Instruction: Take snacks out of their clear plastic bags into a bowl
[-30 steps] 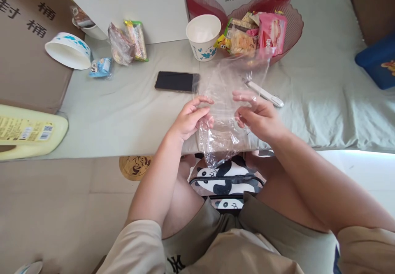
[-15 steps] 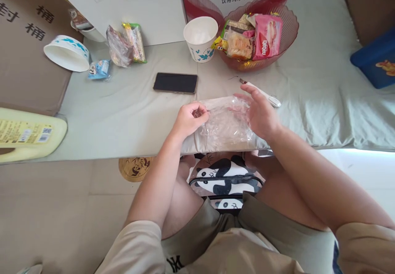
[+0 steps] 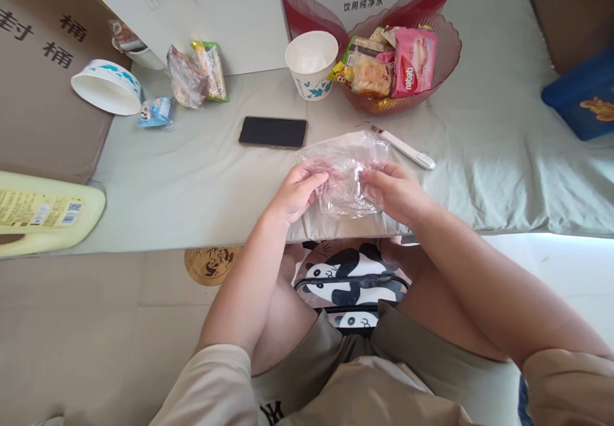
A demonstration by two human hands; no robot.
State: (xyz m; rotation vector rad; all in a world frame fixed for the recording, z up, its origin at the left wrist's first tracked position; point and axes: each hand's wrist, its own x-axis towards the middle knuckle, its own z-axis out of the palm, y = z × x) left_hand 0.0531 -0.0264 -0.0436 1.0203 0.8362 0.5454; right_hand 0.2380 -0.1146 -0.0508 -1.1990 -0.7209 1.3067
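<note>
A crumpled clear plastic bag (image 3: pixel 352 202) spans the space between my hands, just above the front edge of the cloth-covered surface. My left hand (image 3: pixel 301 189) pinches its left side between thumb and fingers. On the other side, my right hand (image 3: pixel 394 190) grips the bag with the thumb on top and the fingers partly hidden behind the film. Just beyond the right hand lies a white-handled utility knife (image 3: pixel 407 148). Behind the bag to the left, a black smartphone (image 3: pixel 272 132) rests flat.
A pink ribbed bowl (image 3: pixel 448 55) of packaged snacks stands at the back, beside an upright paper cup (image 3: pixel 313 61). Another paper cup (image 3: pixel 108 87) lies tilted at left, near several snack packets (image 3: pixel 187 77). A yellow jug (image 3: pixel 48 212) and a blue bin (image 3: pixel 580 93) flank the surface.
My right hand has moved inward and closed on the bag, after being open against its right side. The bag now bunches between both hands, its far edge spread farther forward.
</note>
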